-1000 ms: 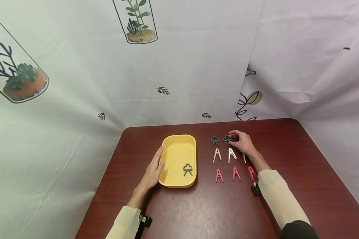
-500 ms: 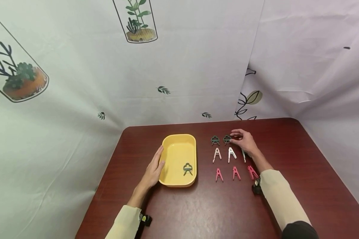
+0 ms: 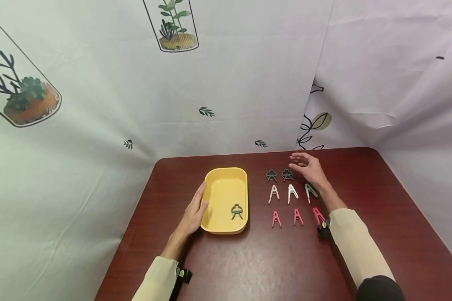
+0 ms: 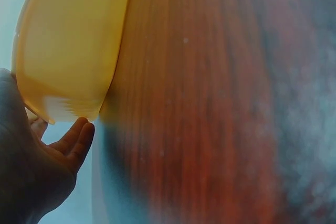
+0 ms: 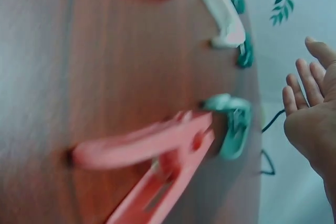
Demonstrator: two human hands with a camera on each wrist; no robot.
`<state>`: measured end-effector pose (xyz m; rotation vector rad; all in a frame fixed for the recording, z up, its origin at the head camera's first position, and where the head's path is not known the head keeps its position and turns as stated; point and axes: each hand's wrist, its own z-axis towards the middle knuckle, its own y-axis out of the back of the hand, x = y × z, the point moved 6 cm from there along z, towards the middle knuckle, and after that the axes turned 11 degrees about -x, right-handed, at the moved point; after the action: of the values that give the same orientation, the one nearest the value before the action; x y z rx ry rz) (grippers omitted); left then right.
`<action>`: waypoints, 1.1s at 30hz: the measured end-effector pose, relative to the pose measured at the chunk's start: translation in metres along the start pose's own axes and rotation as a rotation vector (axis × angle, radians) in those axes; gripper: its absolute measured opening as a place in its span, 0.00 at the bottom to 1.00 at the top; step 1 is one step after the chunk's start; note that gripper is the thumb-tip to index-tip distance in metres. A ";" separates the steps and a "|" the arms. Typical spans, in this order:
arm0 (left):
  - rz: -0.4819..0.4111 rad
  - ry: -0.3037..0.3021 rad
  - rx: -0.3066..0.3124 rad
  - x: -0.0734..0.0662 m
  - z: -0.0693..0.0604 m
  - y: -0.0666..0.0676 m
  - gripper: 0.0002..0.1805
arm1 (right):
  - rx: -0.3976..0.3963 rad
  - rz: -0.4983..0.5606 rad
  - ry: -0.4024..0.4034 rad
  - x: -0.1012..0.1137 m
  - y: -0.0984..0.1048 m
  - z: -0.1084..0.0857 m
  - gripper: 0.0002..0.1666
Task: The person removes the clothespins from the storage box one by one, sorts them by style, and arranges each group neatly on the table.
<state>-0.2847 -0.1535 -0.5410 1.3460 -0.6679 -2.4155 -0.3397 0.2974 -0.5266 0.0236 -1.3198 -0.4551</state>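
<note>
The left hand (image 3: 191,213) rests against the left side of a yellow plastic basin (image 3: 207,229), its fingers extended along the wall; in the left wrist view the fingertips touch the basin (image 4: 73,51). Inside the basin lies one dark green clip (image 3: 237,211). My right hand (image 3: 309,169) hovers with nothing in it, just right of a dark green round clip (image 3: 287,174). Another such clip (image 3: 271,175) lies to the left of that one. Seen from the right wrist, the hand (image 5: 315,108) has loose, spread fingers, apart from the clips.
Below the round clips lie a pale pink clothespin (image 3: 273,194), a white clothespin (image 3: 292,193) and a green clothespin (image 3: 310,192). Nearer me is a row of pink clothespins (image 3: 298,217). A printed cloth (image 3: 226,83) hangs behind the dark red table (image 3: 271,267).
The right hand has drawn away from the middle green clip, slightly back and to the right, exposing the green clothespin. That clip still lies on the table. The left hand stays on the basin.
</note>
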 end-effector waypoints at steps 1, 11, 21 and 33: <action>-0.001 -0.002 -0.001 0.000 0.000 0.000 0.33 | 0.008 0.026 0.001 0.004 -0.003 0.000 0.29; -0.002 -0.003 0.000 -0.001 -0.002 0.001 0.33 | 0.213 0.211 0.017 0.041 -0.053 -0.005 0.26; 0.011 -0.010 -0.011 -0.002 0.000 0.002 0.33 | 0.442 0.120 0.191 0.080 -0.115 -0.026 0.24; 0.017 0.009 0.002 0.001 0.000 -0.001 0.34 | 0.619 -0.038 0.400 0.094 -0.168 -0.064 0.17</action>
<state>-0.2850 -0.1533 -0.5417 1.3455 -0.6767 -2.3955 -0.3150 0.0979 -0.5014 0.6248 -1.0204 -0.0498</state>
